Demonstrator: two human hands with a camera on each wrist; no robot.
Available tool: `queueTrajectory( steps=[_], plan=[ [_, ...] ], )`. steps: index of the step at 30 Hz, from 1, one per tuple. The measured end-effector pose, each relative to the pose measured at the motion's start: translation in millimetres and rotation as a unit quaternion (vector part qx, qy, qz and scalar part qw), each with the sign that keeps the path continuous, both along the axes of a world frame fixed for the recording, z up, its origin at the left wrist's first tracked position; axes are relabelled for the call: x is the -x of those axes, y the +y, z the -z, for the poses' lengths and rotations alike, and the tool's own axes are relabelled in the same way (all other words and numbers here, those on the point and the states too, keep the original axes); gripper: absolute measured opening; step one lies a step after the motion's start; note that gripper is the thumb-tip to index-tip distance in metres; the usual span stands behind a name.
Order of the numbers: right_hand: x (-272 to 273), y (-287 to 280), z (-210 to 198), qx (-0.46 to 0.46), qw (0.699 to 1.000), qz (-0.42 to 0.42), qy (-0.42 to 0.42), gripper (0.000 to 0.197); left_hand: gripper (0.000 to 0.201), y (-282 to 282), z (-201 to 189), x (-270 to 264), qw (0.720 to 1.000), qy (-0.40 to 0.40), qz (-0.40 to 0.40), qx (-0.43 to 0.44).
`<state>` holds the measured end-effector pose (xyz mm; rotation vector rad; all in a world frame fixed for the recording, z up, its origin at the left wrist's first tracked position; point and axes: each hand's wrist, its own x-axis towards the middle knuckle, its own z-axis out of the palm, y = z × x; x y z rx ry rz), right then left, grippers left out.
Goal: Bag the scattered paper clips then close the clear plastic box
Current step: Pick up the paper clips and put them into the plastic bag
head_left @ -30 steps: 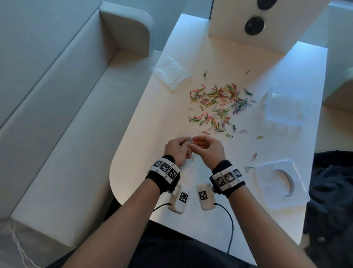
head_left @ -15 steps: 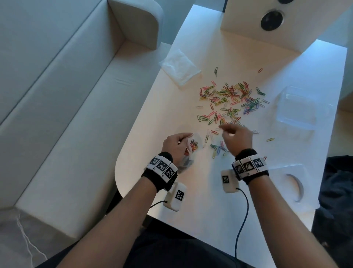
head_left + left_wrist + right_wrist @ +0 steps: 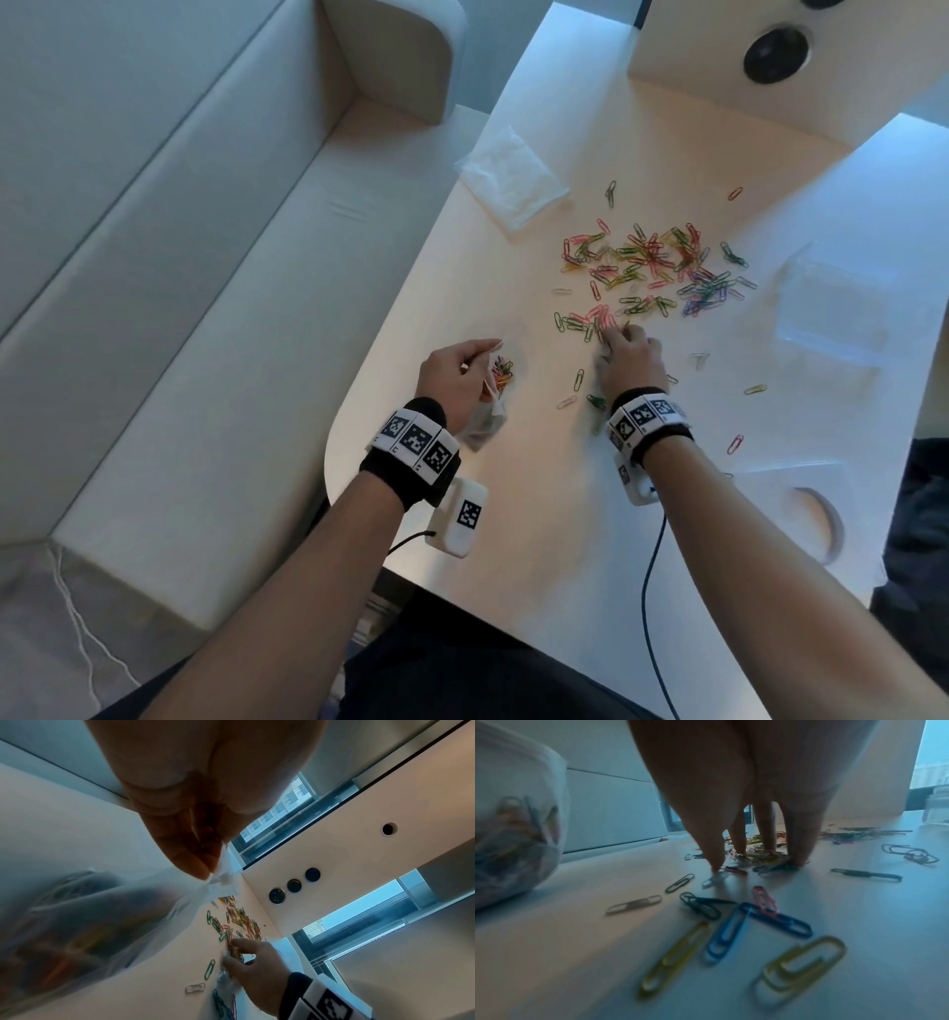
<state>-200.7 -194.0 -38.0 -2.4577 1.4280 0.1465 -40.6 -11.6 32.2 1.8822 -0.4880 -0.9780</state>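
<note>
Coloured paper clips (image 3: 647, 267) lie scattered over the white table (image 3: 565, 565). My left hand (image 3: 485, 367) pinches the rim (image 3: 221, 880) of a small clear bag (image 3: 493, 395) that rests on the table with several clips inside. My right hand (image 3: 616, 336) is at the near edge of the pile, with thumb and fingertips (image 3: 713, 864) set down around a small heap of clips (image 3: 765, 858). The bag (image 3: 513, 833) lies left of that hand. The clear plastic box (image 3: 832, 313) stands open at the right, and its lid (image 3: 791, 509) lies nearer, by my right forearm.
A flat packet of clear plastic (image 3: 513, 174) lies at the table's far left edge. A white box with round black holes (image 3: 770, 56) stands at the back. A pale sofa (image 3: 179, 257) runs along the left, and dark cloth (image 3: 924, 514) lies at the right.
Both hands were together at the bag. The right hand has left it and moved forward and right to the clip pile. The left hand still holds the bag.
</note>
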Motion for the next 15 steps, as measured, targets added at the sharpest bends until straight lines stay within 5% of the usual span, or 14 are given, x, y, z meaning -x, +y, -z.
queueTrajectory(
  steps=[5,9,11,15],
  plan=[
    [22,-5,-5,0.011,0.992,-0.001,-0.125,0.016,0.027,1,-1,4,1.000,0.008,0.004,0.003],
    [45,-8,-13,-0.109,0.959,0.169,-0.198,0.015,0.027,-1,-2,13,1.000,0.015,0.012,0.005],
    [57,-4,-17,-0.206,0.887,0.304,-0.280,0.015,0.027,-3,-1,16,1.000,0.013,0.018,-0.001],
    [65,21,-36,-0.404,0.615,0.428,-0.525,0.020,0.027,-11,2,25,0.999,0.009,0.023,-0.019]
  ],
)
